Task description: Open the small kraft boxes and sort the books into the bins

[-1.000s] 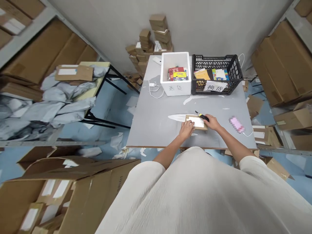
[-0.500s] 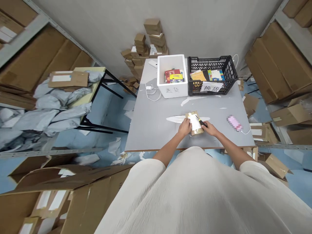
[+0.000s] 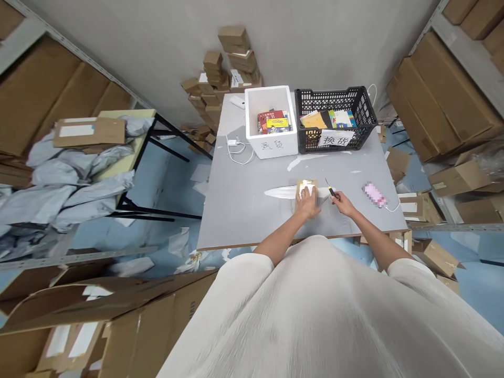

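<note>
A small brown cardboard package point(image 3: 312, 184) with a white label lies near the front middle of the grey table point(image 3: 240, 205). My left hand point(image 3: 307, 203) rests on top of it with the fingers spread, covering much of the label. Just to the right, my right hand point(image 3: 343, 203) is closed around a utility knife point(image 3: 331, 191) with a black and yellow handle. The blade points up and away to the left, apart from the package.
Behind stand a white foam box point(image 3: 275, 146) and a black plastic crate point(image 3: 356, 143), both holding books. A pixelated pink object point(image 3: 374, 195) with a white cable lies at right. Grey mail bags point(image 3: 59, 176) pile up at left. An open carton point(image 3: 153, 310) is at lower left.
My left hand has gone from gripping the package's left edge to lying flat on top. My right hand has drawn the knife off the package to the right. The view has shifted slightly.
</note>
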{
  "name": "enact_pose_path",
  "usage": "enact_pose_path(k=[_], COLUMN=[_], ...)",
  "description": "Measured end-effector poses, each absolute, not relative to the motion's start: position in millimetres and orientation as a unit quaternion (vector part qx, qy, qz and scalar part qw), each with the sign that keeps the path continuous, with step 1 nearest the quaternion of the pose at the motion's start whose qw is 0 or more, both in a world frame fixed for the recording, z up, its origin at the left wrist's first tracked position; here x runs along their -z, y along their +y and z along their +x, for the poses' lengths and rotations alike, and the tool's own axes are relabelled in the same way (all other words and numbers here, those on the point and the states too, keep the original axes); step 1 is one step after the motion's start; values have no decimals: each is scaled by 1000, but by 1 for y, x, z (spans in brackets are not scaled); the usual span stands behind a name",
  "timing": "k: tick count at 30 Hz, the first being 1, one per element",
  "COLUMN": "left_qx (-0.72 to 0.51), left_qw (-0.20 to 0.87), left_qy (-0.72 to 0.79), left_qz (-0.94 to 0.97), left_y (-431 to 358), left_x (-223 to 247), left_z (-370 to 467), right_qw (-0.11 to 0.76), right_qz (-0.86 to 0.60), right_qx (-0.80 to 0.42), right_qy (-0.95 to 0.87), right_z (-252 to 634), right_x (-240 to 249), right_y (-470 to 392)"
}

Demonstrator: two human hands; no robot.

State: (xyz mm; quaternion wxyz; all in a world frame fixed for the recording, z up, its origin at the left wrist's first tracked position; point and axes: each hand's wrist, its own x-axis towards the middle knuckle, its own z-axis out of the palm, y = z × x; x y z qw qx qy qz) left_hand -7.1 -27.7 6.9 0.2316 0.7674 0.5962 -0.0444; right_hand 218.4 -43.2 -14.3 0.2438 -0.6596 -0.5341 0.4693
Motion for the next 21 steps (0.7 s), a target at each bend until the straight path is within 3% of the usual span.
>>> enact_pose_path(k=[10, 21], left_qx=[59, -11], left_qw=[204, 217], left_qy=[430, 525], left_qz=[878, 823], left_y=[-24, -20], left_x=[-14, -12], left_z=[-86, -59], right_qw=[218, 180], right_qz=[-638, -626], right_qx=[-491, -517], right_qy=[-552, -555], right_z=[213, 230], right_x=[5, -18], right_y=[-44, -34])
